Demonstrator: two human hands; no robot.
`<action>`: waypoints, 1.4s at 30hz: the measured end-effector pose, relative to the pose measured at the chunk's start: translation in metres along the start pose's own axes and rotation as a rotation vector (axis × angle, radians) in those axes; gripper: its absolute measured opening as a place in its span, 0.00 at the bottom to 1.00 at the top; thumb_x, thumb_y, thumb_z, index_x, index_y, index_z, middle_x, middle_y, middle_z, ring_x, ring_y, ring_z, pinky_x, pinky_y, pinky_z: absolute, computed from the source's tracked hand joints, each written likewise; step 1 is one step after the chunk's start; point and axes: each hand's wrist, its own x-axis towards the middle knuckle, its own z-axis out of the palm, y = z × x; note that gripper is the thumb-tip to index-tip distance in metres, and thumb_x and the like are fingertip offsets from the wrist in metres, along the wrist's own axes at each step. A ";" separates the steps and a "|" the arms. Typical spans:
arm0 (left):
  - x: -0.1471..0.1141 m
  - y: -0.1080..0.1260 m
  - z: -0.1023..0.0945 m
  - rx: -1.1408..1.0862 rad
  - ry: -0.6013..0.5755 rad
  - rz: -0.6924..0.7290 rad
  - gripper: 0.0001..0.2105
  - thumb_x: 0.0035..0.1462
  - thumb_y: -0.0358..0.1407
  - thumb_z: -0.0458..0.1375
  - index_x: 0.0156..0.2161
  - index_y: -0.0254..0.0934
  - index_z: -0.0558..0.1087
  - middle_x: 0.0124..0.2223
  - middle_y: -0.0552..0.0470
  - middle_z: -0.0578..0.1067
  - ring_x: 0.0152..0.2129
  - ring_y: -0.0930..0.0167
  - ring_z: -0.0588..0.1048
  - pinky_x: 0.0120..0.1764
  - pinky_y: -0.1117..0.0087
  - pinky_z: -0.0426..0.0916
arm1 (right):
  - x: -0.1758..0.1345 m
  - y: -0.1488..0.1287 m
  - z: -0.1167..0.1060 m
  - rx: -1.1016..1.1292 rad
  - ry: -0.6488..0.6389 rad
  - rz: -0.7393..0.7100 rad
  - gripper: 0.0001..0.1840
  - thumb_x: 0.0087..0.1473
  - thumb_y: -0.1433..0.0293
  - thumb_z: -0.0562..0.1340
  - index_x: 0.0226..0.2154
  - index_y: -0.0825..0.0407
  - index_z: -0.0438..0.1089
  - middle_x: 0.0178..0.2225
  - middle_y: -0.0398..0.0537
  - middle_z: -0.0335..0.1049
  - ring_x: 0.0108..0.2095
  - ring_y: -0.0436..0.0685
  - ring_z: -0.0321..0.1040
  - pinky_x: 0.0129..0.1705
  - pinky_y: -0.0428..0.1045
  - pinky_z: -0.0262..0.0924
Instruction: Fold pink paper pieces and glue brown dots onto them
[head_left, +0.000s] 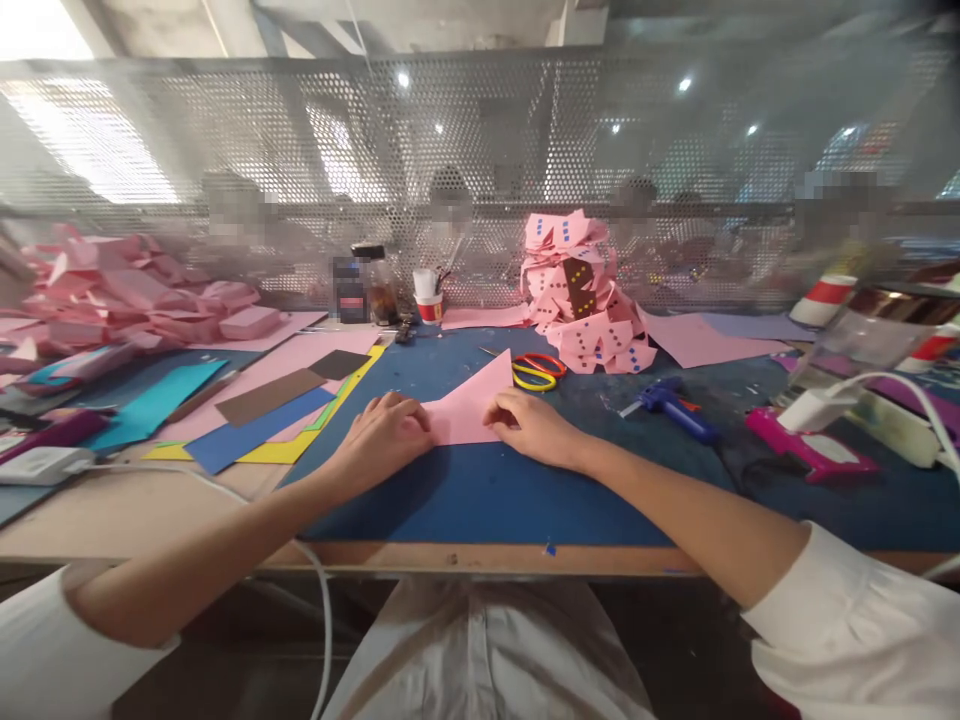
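Note:
A piece of pink paper [466, 412] with a pointed upper right corner lies between my hands on the blue mat [480, 500]. My left hand [390, 428] has its fingers curled round the left end of the paper. At the right edge, the thumb and fingers of my right hand [529, 425] pinch it; part of the edge is hidden under them. Just behind my right hand rest scissors [541, 378] with yellow and orange handles. Farther right is a blue glue gun [679, 408].
Coloured paper strips [259, 425] lie at left, before a heap of pink paper pieces [127, 290]. A stack of dotted pink pieces [574, 290] stands behind the scissors. A white cable [324, 590] hangs over the table's front edge [480, 557]. A jar [382, 290] stands at the back.

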 end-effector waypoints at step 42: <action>0.006 -0.045 -0.023 -0.139 -0.251 0.317 0.15 0.56 0.34 0.54 0.48 0.40 0.75 0.57 0.50 0.73 0.60 0.62 0.64 0.62 0.63 0.56 | -0.001 0.002 0.001 0.016 0.016 -0.025 0.09 0.52 0.81 0.59 0.34 0.53 0.71 0.37 0.45 0.69 0.34 0.49 0.67 0.40 0.46 0.61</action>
